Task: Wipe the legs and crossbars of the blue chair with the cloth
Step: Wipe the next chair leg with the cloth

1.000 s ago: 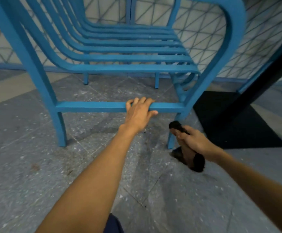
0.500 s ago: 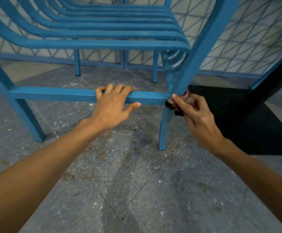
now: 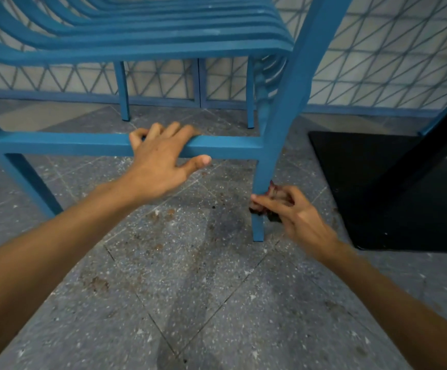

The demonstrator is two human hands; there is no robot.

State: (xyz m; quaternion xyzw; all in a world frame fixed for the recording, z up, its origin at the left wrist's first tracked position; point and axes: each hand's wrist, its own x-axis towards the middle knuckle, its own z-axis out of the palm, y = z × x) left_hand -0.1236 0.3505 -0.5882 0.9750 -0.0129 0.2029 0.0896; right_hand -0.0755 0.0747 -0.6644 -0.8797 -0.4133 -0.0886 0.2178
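The blue chair [image 3: 142,46] with a slatted seat stands on the grey floor, filling the upper view. Its front crossbar [image 3: 65,145] runs level between the two near legs. My left hand [image 3: 161,161] grips that crossbar near its right end, fingers curled over the top and thumb below. My right hand [image 3: 291,212] holds a dark cloth [image 3: 271,194] wrapped against the lower part of the right front leg [image 3: 263,172], a little above the floor. The cloth is mostly hidden by my fingers and the leg.
A black mat [image 3: 393,188] lies on the floor right of the chair, with a dark post [image 3: 435,140] slanting over it. A blue lattice fence [image 3: 377,68] runs behind. Two rear chair legs [image 3: 125,92] stand further back. The speckled floor [image 3: 190,276] shows brownish stains.
My right hand with the cloth rose from near the floor to the crossbar joint, then slid down the right front leg. My left hand stayed on the crossbar. The view moved closer.
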